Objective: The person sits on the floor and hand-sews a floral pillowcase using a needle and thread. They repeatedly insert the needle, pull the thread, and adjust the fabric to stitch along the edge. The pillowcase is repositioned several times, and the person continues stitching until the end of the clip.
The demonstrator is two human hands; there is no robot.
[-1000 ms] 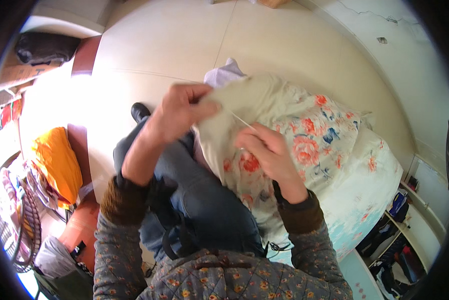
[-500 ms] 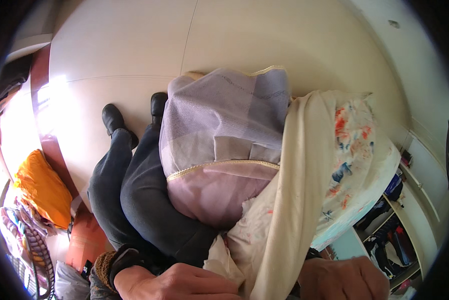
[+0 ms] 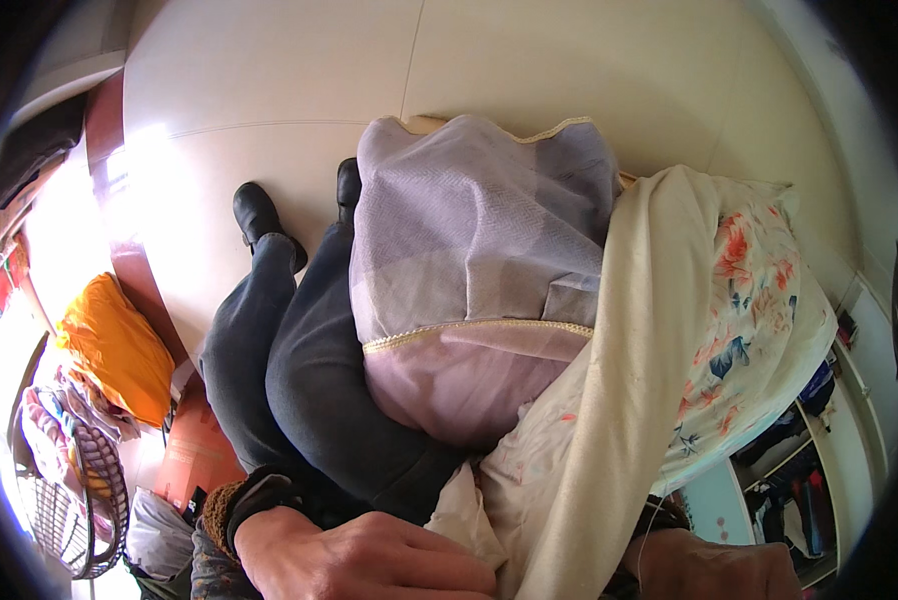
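Observation:
My left hand (image 3: 369, 555) is closed at the lower edge, its knuckles up and its fingers curled against the cream floral cloth (image 3: 529, 470). To the right, my right hand (image 3: 709, 568) is closed too, partly cut off by the picture's edge. What its fingers hold is hidden. A thin pale thread (image 3: 645, 535) loops beside the right wrist. The cloth has red and blue flowers, and a plain cream band folds over it between my hands. It drapes from my lap to the right.
A lilac-grey checked cloth with yellow trim (image 3: 479, 240) hangs ahead, beside my dark-trousered legs (image 3: 314, 360). At left are an orange bag (image 3: 114, 350), a wicker basket (image 3: 64, 520) and a red-orange box (image 3: 199, 450). Open shelves with clothes (image 3: 794, 510) stand at right.
The whole view has shifted, so most things sit further right and a little higher. My right hand is lower in the picture. A thread now shows by its wrist. Both hands stay closed.

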